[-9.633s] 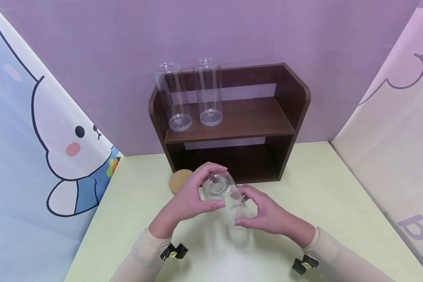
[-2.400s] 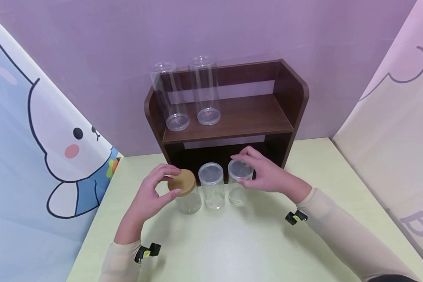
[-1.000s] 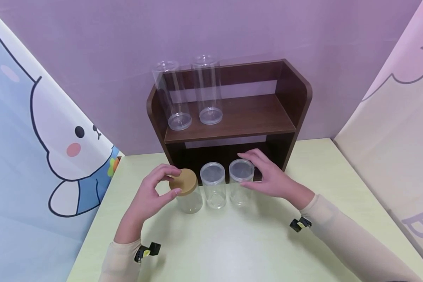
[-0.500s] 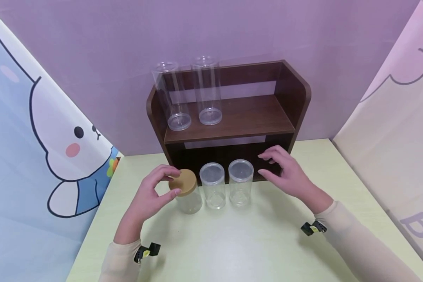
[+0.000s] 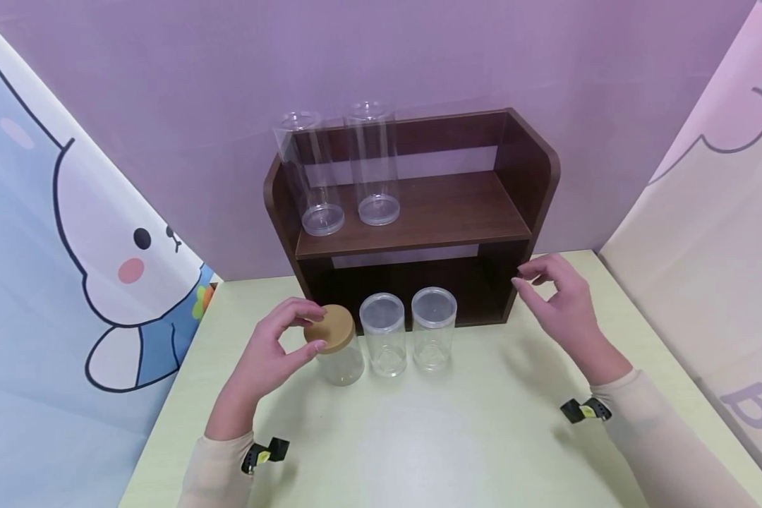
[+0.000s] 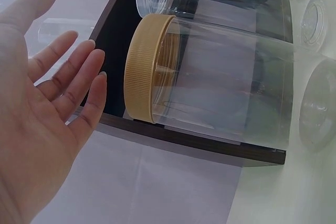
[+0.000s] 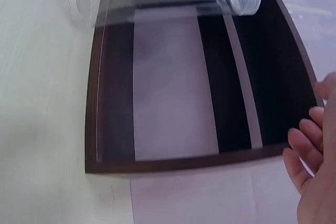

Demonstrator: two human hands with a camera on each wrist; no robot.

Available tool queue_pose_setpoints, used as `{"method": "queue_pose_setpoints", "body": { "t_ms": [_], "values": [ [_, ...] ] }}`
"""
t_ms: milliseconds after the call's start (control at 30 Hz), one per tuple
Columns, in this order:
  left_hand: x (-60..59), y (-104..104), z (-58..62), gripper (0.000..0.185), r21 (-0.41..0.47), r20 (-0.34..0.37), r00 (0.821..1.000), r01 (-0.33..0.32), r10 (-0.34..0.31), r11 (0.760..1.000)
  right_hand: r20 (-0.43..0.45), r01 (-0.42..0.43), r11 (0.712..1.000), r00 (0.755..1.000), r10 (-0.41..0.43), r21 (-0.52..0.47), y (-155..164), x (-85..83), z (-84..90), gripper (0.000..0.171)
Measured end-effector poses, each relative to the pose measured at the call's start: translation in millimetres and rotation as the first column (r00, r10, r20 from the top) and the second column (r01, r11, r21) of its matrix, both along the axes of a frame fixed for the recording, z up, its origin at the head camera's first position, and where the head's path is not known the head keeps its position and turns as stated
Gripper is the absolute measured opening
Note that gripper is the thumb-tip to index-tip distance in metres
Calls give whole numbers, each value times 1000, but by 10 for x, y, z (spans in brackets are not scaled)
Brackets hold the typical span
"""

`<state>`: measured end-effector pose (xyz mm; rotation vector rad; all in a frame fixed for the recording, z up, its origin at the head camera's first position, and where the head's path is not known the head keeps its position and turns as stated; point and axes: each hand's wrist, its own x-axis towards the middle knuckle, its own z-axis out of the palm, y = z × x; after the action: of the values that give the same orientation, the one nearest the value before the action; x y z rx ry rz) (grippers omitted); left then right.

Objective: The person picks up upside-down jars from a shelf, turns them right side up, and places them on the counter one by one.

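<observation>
Three clear jars stand upright in a row on the table in the head view. The leftmost jar (image 5: pixel 341 365) wears a gold screw lid (image 6: pixel 144 69); the middle jar (image 5: pixel 387 349) and the right jar (image 5: pixel 433 346) have clear lids. Beside the gold lid hovers my left hand (image 5: pixel 269 353), fingers relaxed and bent; the left wrist view shows a gap between its fingertips and the lid. My right hand (image 5: pixel 561 303) is in the air to the right of the jars, close to the shelf's right side, loosely curled around nothing.
Right behind the jars stands a dark brown two-tier shelf (image 5: pixel 444 215). On its upper tier, toward the left, are two tall clear cylinders (image 5: pixel 314 176). A purple backdrop (image 5: pixel 197 106) rises behind the pale table (image 5: pixel 406 451), with printed cloth on both sides.
Earlier both hands held a clear jar; it now stands among the row of three. My right hand has let go of the right jar and moved right. The left hand stays by the gold lid.
</observation>
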<state>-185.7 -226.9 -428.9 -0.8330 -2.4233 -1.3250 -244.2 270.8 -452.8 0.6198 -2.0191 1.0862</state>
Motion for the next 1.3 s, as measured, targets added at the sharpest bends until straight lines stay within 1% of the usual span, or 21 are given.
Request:
{"method": "queue_pose_setpoints", "body": {
  "t_ms": [67,133,267,333,400,500,600,700,833,967,1033,1300],
  "values": [
    [-2,1,2,43,-1,-1,1000,-1,1,1000,6,51,998,999,-51,-35,44,-24,-7,28],
    [-3,5,6,43,0,-1,1000,1,-1,1000,15,80,994,997,-79,-70,55,-26,20,29],
    [-1,10,4,43,1,-6,1000,7,-7,1000,68,71,990,996,-63,-126,43,-1,107,31],
    [2,10,0,44,-2,-5,1000,5,-5,1000,102,53,989,994,-40,-135,58,-24,105,35],
    [8,9,-3,44,-2,-3,1000,7,-7,1000,142,44,991,990,-25,-130,112,-102,39,41],
    [21,13,2,44,-3,2,1000,10,-10,1000,221,38,989,975,-6,-141,176,-206,-46,47],
    [28,19,10,43,-2,1,1000,16,-16,1000,300,44,984,954,11,-175,200,-262,-65,47],
    [23,23,17,43,-1,3,1000,18,-18,1000,347,54,977,938,22,-208,212,-283,-56,44],
    [6,27,26,43,-1,0,1000,16,-16,1000,379,75,975,925,11,-210,213,-274,-24,40],
    [-3,37,30,43,2,-10,1000,20,-20,1000,404,104,975,915,-16,-198,197,-266,-3,40],
    [-2,47,34,43,-2,-9,1000,18,-18,1000,413,113,972,911,-18,-207,183,-264,-4,41],
    [-2,82,41,41,-20,6,1000,11,-11,1000,409,150,966,911,-51,-211,137,-261,-37,37]
  ]
}}
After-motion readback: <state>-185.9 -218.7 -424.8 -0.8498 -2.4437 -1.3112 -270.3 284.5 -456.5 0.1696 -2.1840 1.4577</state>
